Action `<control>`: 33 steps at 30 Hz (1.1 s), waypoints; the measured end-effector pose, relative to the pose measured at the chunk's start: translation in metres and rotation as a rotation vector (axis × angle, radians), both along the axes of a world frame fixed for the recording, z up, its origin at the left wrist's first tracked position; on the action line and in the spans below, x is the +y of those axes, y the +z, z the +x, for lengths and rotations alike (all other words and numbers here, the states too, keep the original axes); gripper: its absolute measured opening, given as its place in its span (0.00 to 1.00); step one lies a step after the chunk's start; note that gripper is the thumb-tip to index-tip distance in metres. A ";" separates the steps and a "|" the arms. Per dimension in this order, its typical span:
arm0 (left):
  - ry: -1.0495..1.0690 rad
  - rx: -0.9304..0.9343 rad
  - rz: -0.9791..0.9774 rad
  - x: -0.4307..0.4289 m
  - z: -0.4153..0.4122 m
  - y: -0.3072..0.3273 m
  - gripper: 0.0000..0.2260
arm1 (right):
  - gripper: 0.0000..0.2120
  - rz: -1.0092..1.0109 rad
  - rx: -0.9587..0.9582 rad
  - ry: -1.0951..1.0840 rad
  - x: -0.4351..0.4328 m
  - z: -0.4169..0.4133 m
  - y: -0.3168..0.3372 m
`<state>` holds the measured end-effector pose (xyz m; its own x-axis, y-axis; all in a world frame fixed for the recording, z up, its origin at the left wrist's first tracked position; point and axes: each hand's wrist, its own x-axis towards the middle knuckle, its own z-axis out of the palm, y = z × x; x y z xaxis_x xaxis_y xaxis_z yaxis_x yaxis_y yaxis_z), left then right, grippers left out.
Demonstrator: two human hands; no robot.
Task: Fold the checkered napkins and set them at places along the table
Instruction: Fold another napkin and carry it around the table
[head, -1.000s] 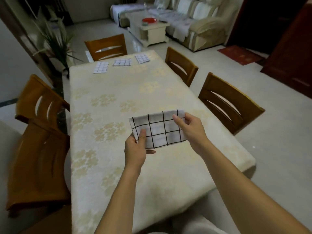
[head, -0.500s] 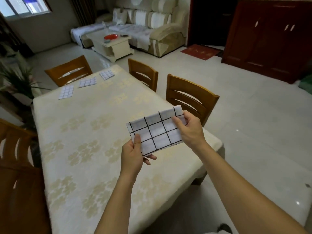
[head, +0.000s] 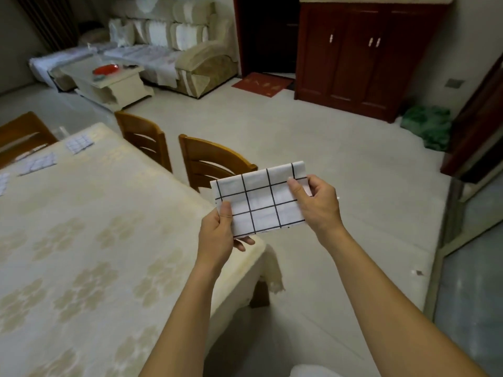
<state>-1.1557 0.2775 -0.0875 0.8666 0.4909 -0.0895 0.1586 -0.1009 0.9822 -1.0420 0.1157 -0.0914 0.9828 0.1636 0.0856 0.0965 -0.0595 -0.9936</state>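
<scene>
A folded white napkin with a black grid (head: 261, 200) is held in the air above the near right corner of the table (head: 114, 240). My left hand (head: 219, 235) pinches its lower left edge, thumb on top. My right hand (head: 317, 202) pinches its right end. Three more folded checkered napkins lie along the table's far end: one (head: 79, 143), another (head: 39, 164), and a third (head: 3, 182) cut off by the left frame edge.
The table wears a cream cloth with a flower pattern. Two wooden chairs (head: 209, 161) (head: 143, 137) stand along its right side, another (head: 23, 136) at the far end. Bare tiled floor (head: 340, 186) lies to the right, with a red-brown cabinet (head: 362, 53), a sofa (head: 174, 50) and a coffee table (head: 109, 80) beyond.
My view has swung to the right, and both hands have carried the napkin from over the table's middle to its near right corner. The grip is the same.
</scene>
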 end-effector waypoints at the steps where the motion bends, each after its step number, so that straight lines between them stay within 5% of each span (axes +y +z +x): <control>1: -0.006 -0.007 -0.016 -0.011 0.013 0.000 0.16 | 0.08 -0.010 0.018 0.000 -0.014 0.011 0.000; 9: -0.065 -0.039 -0.071 -0.065 0.093 0.002 0.08 | 0.08 -0.041 0.057 0.003 -0.076 0.090 -0.006; 20: -0.179 -0.102 -0.083 -0.056 0.241 -0.005 0.10 | 0.10 0.025 0.188 -0.051 -0.080 0.214 -0.001; 26: -0.221 -0.092 -0.135 -0.038 0.339 0.011 0.10 | 0.05 -0.016 0.107 -0.128 -0.067 0.299 0.021; 33: -0.136 -0.042 -0.175 0.004 0.391 0.005 0.12 | 0.07 0.020 0.140 -0.019 -0.019 0.367 0.006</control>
